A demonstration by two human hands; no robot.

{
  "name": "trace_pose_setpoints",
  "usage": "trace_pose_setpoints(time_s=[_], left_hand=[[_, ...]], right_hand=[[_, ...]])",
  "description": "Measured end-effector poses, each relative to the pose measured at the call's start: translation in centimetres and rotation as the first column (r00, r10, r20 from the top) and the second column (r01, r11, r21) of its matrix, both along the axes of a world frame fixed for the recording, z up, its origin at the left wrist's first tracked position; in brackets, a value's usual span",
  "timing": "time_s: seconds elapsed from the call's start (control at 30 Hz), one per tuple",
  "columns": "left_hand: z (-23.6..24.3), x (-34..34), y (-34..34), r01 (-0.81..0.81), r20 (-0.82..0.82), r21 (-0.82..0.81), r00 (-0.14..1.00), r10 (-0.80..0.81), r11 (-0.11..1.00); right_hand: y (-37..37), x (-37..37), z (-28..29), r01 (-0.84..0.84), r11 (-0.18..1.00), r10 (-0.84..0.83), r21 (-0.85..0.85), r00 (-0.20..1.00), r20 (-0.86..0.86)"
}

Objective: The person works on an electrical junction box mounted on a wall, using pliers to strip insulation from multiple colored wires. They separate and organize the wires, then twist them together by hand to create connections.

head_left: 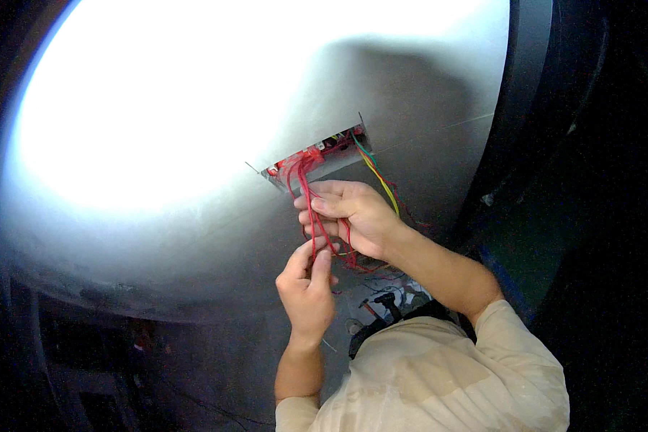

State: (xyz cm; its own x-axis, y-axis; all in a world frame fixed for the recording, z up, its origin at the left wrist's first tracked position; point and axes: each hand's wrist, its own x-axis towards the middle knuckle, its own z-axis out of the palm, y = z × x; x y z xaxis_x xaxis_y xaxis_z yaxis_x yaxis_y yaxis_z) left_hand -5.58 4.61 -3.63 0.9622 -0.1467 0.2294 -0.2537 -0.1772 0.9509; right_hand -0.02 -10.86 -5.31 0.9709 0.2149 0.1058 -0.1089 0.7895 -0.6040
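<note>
Left fingers [321, 268] and right fingers [329, 207] grasp red wires [307, 189] running lengthwise downward

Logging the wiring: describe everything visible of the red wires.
The red wires are thin, flexible-looking and apparently plastic-coated. They come out of the slot in the grey curved surface as a loose bunch, then hang down and spread apart. The right hand holds some; lower down, the left hand pinches some. Others curve loosely below the right hand. Their ends can't be made out.
</note>
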Motion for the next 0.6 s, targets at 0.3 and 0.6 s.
trace_pose_setpoints(time_s=[0.3,0.6], left_hand=[[1.2,2.4,2.9,-0.067,-0.083,-0.155,0.995,0.055,0.986],[-0.9,6.5,0.6,0.084,-0.205,-0.204,0.971,-0.126,0.975]], right_hand=[[1.1,-3.5,-1.9,0.059,0.899,0.002,-0.433,0.990,0.139],[2.2,-4.1,-5.5,0.317,0.627,-0.011,-0.712,0.917,0.399]])
